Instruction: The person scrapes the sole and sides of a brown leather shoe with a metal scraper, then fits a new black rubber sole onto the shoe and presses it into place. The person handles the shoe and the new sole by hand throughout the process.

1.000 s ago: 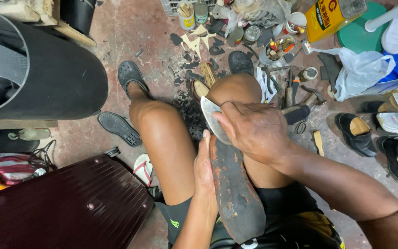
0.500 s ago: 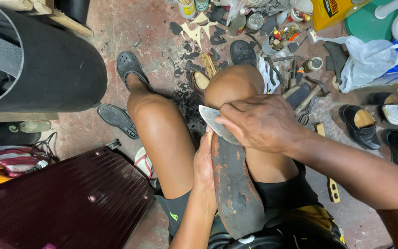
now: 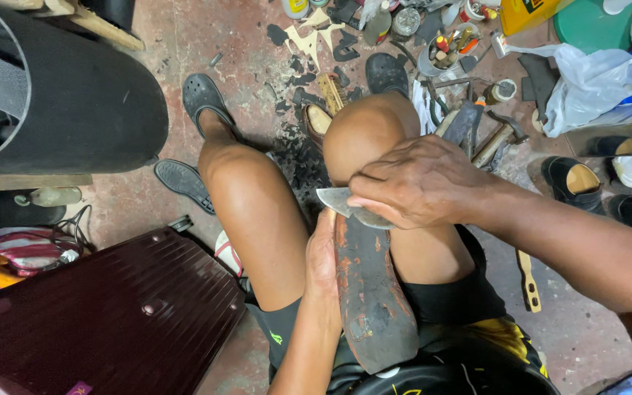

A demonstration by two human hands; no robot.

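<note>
A dark, worn shoe sole [image 3: 371, 292] with reddish patches lies lengthwise on my right thigh. My left hand [image 3: 322, 256] holds its left edge from beneath. My right hand [image 3: 422, 183] grips a broad grey knife blade [image 3: 334, 200] and presses it across the sole's far end, just below my right knee. The blade's tip sticks out to the left of my fingers. Its handle is hidden in my fist.
Scraps of cut sole material [image 3: 309, 40], hammers [image 3: 495, 139], jars and a plastic bag [image 3: 594, 77] litter the red floor ahead. Shoes [image 3: 572, 179] lie at the right. A maroon suitcase [image 3: 104, 322] sits at my left, and a black cylinder [image 3: 60, 88] lies at upper left.
The knife and my right hand have moved a little down the sole toward me. The view has tilted slightly, and my left hand keeps its hold.
</note>
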